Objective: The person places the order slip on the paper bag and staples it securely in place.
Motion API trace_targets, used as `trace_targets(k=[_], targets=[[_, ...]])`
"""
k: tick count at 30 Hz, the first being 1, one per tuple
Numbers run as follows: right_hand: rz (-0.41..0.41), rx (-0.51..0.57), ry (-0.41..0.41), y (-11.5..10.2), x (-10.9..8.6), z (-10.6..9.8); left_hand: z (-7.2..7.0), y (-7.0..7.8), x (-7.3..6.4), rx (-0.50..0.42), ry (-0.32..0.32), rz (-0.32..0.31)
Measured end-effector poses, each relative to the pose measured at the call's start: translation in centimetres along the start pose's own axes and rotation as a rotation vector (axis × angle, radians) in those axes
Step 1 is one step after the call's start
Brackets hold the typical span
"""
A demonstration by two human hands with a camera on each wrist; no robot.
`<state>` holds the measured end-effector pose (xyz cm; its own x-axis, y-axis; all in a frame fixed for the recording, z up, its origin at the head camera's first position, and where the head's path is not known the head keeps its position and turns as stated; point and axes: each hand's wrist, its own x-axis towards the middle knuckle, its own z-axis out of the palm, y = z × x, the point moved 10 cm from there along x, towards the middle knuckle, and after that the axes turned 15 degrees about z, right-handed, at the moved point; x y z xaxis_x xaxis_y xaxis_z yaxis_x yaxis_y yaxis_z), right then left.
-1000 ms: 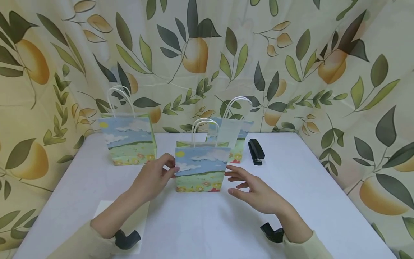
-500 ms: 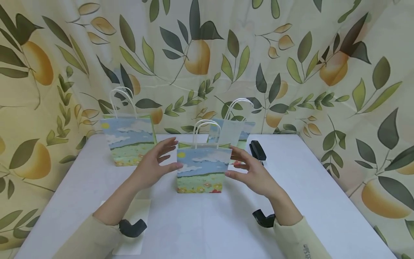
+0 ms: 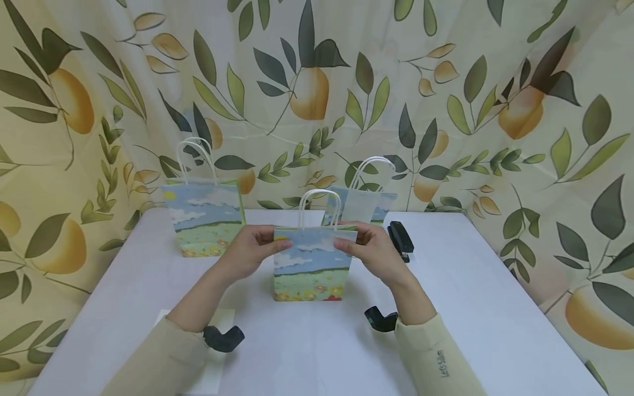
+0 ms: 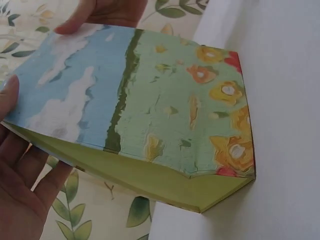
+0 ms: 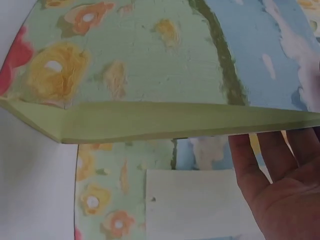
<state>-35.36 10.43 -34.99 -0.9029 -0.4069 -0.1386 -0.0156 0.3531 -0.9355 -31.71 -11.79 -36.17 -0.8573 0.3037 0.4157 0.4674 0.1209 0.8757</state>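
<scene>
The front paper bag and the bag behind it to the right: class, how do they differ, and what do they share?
The left hand and right hand grip the front bag; neither grips the rear bag. The rear bag's front bears a pale sheet; the front bag's has none. Both have white handles and a meadow print.

Foremost paper bag [image 3: 311,265], meadow-printed, white-handled; upright on white table [image 3: 485,313]

The left hand [image 3: 250,252] and right hand [image 3: 375,252] block both sides of the front bag [image 3: 309,269]. Behind it, a left rear bag [image 3: 205,217], a right rear bag [image 3: 384,204] and a stapler [image 3: 400,237] obstruct; the table [image 3: 307,349] in front of it leaves passing room.
</scene>
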Motion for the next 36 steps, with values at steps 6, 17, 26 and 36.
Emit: trace_targets(k=[6,17,26,36], targets=[[-0.044,0.027,-0.013,-0.2,-0.1,0.6,-0.7,0.2,-0.3,0.030,0.011,0.002],[-0.057,0.018,0.016,-0.7,-0.1,1.1,-1.2,0.5,-0.6,0.033,0.000,0.013],[-0.042,0.030,0.019,-0.7,0.3,1.3,-1.6,0.1,-0.5,0.075,-0.004,-0.030],[-0.050,0.010,0.009,-0.7,0.3,1.4,-2.0,-0.7,-0.9,0.114,-0.066,-0.079]])
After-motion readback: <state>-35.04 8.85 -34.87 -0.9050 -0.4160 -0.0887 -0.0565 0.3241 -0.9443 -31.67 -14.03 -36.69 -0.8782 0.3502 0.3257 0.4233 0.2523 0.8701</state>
